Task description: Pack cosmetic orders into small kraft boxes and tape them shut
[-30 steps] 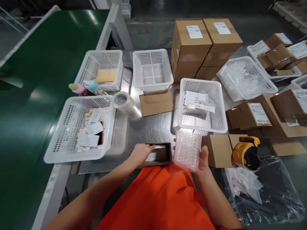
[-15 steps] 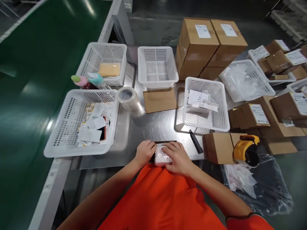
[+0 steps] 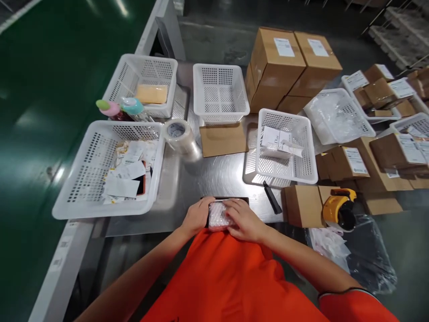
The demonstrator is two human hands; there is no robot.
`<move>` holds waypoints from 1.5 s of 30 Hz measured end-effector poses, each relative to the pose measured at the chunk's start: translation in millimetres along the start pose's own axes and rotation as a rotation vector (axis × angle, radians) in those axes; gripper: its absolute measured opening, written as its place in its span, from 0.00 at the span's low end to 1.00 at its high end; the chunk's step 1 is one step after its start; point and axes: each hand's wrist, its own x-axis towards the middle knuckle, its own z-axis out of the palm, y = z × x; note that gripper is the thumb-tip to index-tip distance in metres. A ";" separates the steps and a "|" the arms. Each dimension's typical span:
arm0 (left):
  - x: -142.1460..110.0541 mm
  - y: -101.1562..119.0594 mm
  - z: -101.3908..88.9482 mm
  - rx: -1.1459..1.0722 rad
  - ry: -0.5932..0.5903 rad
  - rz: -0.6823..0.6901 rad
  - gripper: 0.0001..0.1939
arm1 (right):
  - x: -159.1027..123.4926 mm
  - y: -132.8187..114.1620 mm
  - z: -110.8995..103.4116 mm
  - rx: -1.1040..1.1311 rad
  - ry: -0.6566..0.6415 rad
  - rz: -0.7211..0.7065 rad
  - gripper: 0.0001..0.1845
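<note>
A small bubble-wrapped package [image 3: 218, 215] is at the table's front edge, close against the orange shirt. My left hand [image 3: 196, 218] is closed along its left side, with the fingertips at the upper corner. My right hand [image 3: 247, 222] grips the right side, its bent fingers pressing on the wrap. Behind and around the package runs a thin dark edge [image 3: 231, 198], maybe of an open box; the hands hide most of it. A black box cutter [image 3: 272, 198] lies to the right of my right hand.
Beyond the hands are a flat cardboard piece [image 3: 224, 140] and tape rolls [image 3: 181, 136]. White baskets stand around, one with papers [image 3: 72, 179], another with a white box [image 3: 286, 174]. To the right are cartons [image 3: 303, 205] and a yellow tape dispenser [image 3: 335, 208]. A green conveyor [image 3: 30, 147] runs left.
Both hands and the package have shifted slightly left. My right hand's fingers are more bent on the wrap, and more of the dark edge shows behind the package.
</note>
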 end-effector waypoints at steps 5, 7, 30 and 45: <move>-0.8 6.0 -3.6 -0.060 -0.011 0.074 0.25 | 4.2 -4.3 2.6 -0.144 -0.002 0.093 0.10; -0.5 9.4 -1.7 0.012 0.014 0.126 0.24 | 4.8 -6.9 6.8 -0.232 -0.021 0.109 0.11; -3.5 23.5 10.4 0.271 0.289 0.235 0.09 | 39.6 -11.6 6.2 -0.468 -0.548 0.099 0.18; -0.5 27.4 5.8 0.363 0.305 0.295 0.10 | 63.2 -9.4 7.8 -0.509 -0.727 0.130 0.21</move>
